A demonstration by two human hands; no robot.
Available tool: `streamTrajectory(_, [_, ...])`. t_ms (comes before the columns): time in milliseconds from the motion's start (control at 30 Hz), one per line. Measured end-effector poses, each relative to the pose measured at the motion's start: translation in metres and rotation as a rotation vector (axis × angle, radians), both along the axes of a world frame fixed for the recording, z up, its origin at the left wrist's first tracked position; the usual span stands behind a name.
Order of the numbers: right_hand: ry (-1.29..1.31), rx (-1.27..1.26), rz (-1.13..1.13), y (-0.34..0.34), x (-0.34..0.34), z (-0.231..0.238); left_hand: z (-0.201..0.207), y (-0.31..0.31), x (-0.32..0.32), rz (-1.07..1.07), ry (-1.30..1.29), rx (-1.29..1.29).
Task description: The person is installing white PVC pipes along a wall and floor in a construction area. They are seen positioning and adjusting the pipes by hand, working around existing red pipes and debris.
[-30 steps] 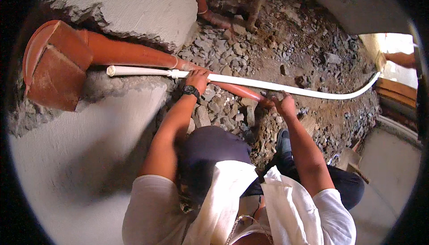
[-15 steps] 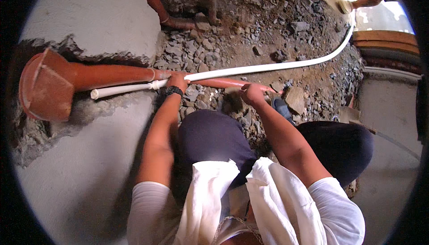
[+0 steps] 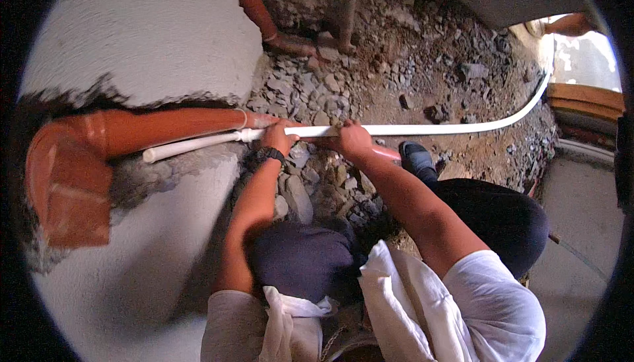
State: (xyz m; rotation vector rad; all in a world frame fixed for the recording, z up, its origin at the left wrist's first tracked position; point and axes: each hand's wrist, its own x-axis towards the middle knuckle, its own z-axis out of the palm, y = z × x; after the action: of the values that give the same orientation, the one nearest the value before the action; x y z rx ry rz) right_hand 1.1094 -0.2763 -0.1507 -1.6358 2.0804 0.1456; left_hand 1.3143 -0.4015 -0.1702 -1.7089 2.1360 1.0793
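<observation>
A long white plastic pipe (image 3: 422, 129) runs from the left over the rubble and bends up toward the far right. My left hand (image 3: 280, 139), with a dark watch on the wrist, is closed round it just right of a white coupling (image 3: 247, 135). My right hand (image 3: 354, 139) is closed over the same pipe a little further right. Left of the coupling a short white end piece (image 3: 191, 147) lies along the broken concrete edge. Behind and beneath the white pipe lies an orange drain pipe (image 3: 175, 130), with a wide elbow (image 3: 72, 180) at its left end.
Loose stones and rubble (image 3: 297, 88) cover the ground between concrete slabs (image 3: 145, 32). Another orange pipe (image 3: 251, 2) comes down at the back beside a grey upright pipe (image 3: 350, 9). At the far right another person's arm (image 3: 571, 24) reaches near the white pipe's far end.
My right hand has gone from the orange pipe to the white pipe, moving left toward my left hand. My left hand keeps its hold by the coupling. The view has shifted.
</observation>
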Motion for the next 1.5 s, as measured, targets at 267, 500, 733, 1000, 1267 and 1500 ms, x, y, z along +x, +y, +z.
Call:
streamTrajectory(267, [-0.400, 0.221, 0.384, -0.039, -0.069, 0.017, -0.025, 0.002, 0.015, -0.042, 0.155, -0.123])
streamTrajectory(500, [0.295, 0.254, 0.214, -0.026, -0.329, 0.254, -0.027, -0.008, 0.032, -0.118, 0.236, -0.117])
streamTrajectory(733, [0.313, 0.668, -0.360, 0.299, -0.374, 0.234, -0.013, -0.010, 0.011, -0.275, -0.019, -0.152])
streamTrajectory(1000, [-0.131, 0.619, -0.431, 0.539, -0.184, 0.184, -0.007, -0.006, 0.014, -0.259, -0.086, -0.164])
streamTrajectory(1267, [-0.019, 0.554, -0.679, 0.480, -0.195, 0.217, -0.044, -0.015, 0.026, -0.281, 0.290, -0.115])
streamTrajectory(1500, [0.103, 0.331, -0.830, 0.446, -0.258, 0.155, -0.029, -0.014, 0.017, -0.338, -0.058, -0.162])
